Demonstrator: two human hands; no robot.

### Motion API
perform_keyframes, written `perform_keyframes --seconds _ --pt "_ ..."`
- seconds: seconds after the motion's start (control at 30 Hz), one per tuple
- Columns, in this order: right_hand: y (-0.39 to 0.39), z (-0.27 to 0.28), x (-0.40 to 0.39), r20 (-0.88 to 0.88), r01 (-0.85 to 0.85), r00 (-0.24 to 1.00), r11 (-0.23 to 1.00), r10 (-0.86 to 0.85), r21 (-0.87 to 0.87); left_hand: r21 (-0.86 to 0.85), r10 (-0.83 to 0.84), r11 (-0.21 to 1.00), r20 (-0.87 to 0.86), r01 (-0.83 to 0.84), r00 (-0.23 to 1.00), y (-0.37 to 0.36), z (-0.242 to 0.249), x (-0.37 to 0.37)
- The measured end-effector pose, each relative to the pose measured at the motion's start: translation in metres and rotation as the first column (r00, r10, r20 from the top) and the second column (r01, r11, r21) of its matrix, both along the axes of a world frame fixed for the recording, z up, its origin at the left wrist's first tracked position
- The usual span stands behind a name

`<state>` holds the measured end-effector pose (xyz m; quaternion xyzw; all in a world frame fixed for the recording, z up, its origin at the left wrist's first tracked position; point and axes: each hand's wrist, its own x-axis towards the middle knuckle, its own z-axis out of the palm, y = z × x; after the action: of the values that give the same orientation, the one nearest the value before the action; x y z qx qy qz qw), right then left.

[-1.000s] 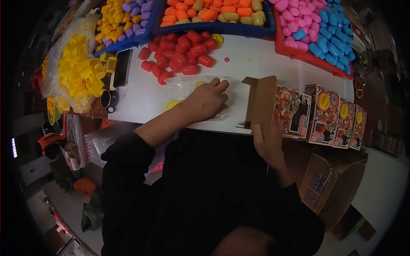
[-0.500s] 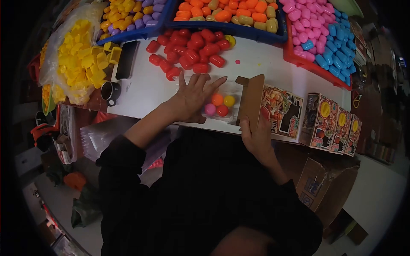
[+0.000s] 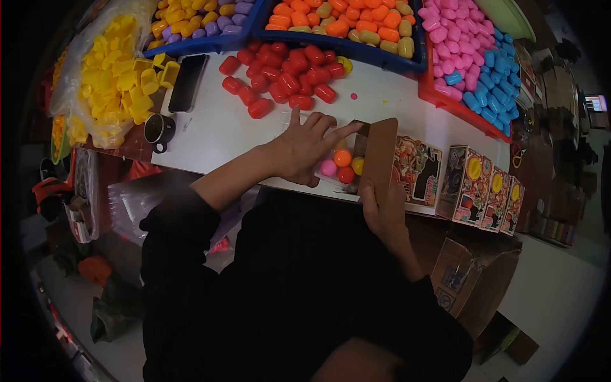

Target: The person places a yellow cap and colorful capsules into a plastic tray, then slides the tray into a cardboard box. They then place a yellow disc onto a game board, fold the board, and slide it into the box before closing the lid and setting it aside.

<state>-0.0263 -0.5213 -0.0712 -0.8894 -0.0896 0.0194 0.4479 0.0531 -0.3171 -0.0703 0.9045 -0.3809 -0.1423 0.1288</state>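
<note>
My left hand (image 3: 307,149) spans the back of a clear plastic tray (image 3: 323,181), fingers spread towards the far edge and thumb near the front. Pink (image 3: 328,167), orange (image 3: 342,158), red (image 3: 345,175) and yellow (image 3: 358,166) balls sit in this tray. Its right end is at the mouth of a printed cardboard box (image 3: 417,169) lying on its side. A brown flap (image 3: 382,153) stands up at that mouth and hides part of the tray. My right hand (image 3: 387,213) grips the box from the front, near the flap.
Red capsules (image 3: 286,79) lie in a heap behind my left hand. Blue bins (image 3: 254,39) and a red bin (image 3: 433,95) of coloured capsules line the back. A phone (image 3: 188,83), black cup (image 3: 159,132) and yellow pieces (image 3: 121,83) are left; upright printed boxes (image 3: 474,188) stand right.
My left hand and the tray of balls have moved right, and the tray's right end has gone into the box's mouth. My right hand still holds the box.
</note>
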Motion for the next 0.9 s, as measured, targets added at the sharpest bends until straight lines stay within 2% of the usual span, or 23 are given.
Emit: perform_keyframes --seconds 0.17,0.37,0.47,0.53,0.57,0.63,0.77,0.83,0.9 --pt "0.01 -0.003 0.003 0.046 -0.047 0.998 0.999 0.047 -0.004 0.022 -0.028 0.999 0.004 0.028 1.0 0.007 -0.005 0.007" --pt "0.007 -0.001 0.001 -0.004 -0.061 0.998 0.998 0.061 0.003 -0.003 0.007 1.0 -0.033 -0.007 0.999 0.009 -0.005 0.01" --pt "0.001 0.002 0.003 -0.064 -0.055 0.996 0.998 0.056 0.018 0.057 0.017 0.998 -0.025 -0.016 1.0 0.006 0.0 0.004" --pt "-0.009 0.007 0.005 -0.024 0.059 0.998 0.996 -0.061 -0.068 0.087 0.052 0.995 0.014 -0.053 0.999 0.007 0.001 0.0" --pt "-0.014 0.01 0.007 -0.025 0.059 0.998 0.996 -0.061 -0.068 0.087 0.052 0.995 0.013 -0.053 0.999 0.008 0.0 -0.002" --pt "-0.023 0.014 0.009 -0.148 0.214 0.964 0.975 -0.221 -0.064 0.113 0.092 0.989 0.025 -0.094 0.995 0.011 -0.003 -0.004" --pt "-0.031 0.004 0.007 -0.128 0.177 0.974 0.98 -0.187 -0.09 0.04 0.136 0.99 0.055 -0.138 0.989 0.008 -0.008 -0.007" --pt "-0.023 0.002 0.005 0.007 0.121 0.993 0.99 -0.121 -0.067 0.116 0.106 0.988 0.001 -0.105 0.994 0.006 -0.003 -0.003" --pt "-0.024 -0.004 0.003 -0.019 0.102 0.995 0.993 -0.103 -0.063 0.12 0.103 0.988 -0.012 -0.101 0.995 0.006 -0.002 -0.002"
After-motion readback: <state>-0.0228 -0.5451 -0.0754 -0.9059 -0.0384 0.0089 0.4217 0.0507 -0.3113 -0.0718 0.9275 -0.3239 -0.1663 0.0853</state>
